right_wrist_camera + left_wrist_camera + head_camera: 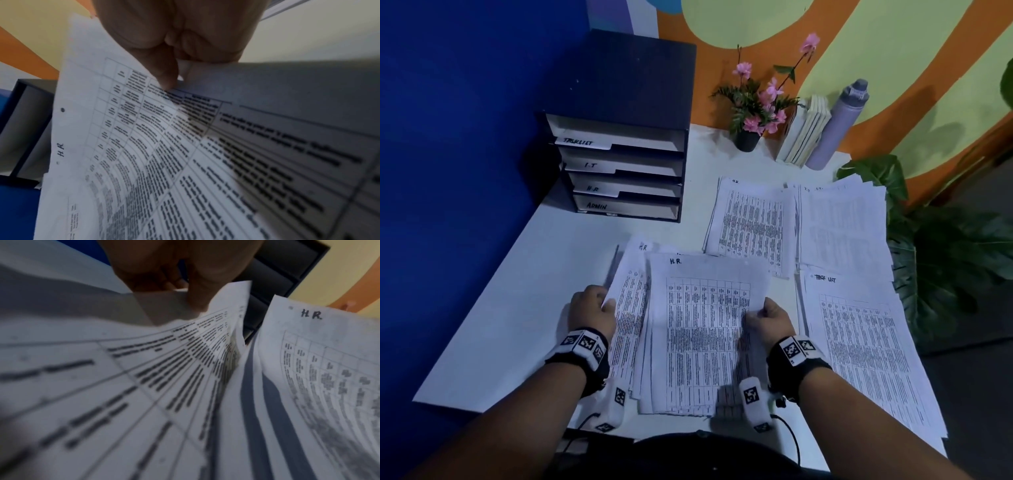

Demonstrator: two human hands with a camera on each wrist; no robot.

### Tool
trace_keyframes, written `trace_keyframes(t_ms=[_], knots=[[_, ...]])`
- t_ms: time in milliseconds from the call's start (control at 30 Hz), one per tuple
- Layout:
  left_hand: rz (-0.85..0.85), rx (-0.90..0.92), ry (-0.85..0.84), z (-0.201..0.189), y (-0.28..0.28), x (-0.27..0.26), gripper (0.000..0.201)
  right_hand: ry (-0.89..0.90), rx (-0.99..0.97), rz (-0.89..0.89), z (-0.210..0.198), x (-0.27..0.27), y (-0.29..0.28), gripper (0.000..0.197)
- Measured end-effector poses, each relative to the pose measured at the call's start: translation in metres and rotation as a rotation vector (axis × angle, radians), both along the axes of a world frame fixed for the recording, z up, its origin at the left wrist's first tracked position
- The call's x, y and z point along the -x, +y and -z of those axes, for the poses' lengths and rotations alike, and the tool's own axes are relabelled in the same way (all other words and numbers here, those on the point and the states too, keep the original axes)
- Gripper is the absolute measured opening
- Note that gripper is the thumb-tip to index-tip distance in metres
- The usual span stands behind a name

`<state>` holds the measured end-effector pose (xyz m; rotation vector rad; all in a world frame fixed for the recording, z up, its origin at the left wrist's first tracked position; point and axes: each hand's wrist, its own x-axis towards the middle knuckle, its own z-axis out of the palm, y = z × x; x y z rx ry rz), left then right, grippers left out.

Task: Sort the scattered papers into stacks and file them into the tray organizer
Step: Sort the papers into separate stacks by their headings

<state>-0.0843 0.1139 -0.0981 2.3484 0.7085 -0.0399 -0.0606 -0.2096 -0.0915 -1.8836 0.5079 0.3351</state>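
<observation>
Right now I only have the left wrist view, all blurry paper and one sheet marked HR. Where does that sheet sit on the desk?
Observer: The HR sheet tops a loose pile at the desk's near edge, between both hands.
Operator: What is the right hand doing?
Observer: The right hand pinches that sheet's right edge; the right wrist view shows thumb and fingers closed on it.
Operator: Is there an HR slot in the organizer?
Observer: Yes, the tray organizer at the back left has an HR tray, third from the top.
</observation>
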Motion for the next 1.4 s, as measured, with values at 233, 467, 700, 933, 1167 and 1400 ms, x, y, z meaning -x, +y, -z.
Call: trace_keyframes(t_ms=[233, 467, 700, 933, 1167, 1400], knots=[[-0.101, 0.128, -0.153, -0.027, -0.009, 0.005, 0.013, 0.007, -0.138, -0.002, -0.009, 0.0, 0.01, 0.017], [-0.174, 0.353, -0.099, -0.028, -0.018, 0.001, 0.018, 0.019, -0.221, -0.004, -0.01, 0.002, 0.016, 0.025], [-0.153, 0.548, -0.103, -0.02, -0.024, 0.004, 0.024, -0.047, -0.19, 0.063, -0.011, 0.0, 0.016, 0.019], [-0.172, 0.457, -0.109, -0.015, -0.019, 0.002, 0.019, -0.095, -0.089, 0.072, -0.004, -0.006, 0.0, 0.02], [-0.161, 0.421, -0.093, -0.014, -0.019, -0.001, 0.016, -0.064, -0.17, -0.006, -0.014, 0.003, 0.0, 0.042], [-0.128, 0.558, -0.127, -0.019, -0.022, 0.0, 0.023, -0.026, -0.191, 0.029, -0.014, -0.001, 0.007, 0.023]])
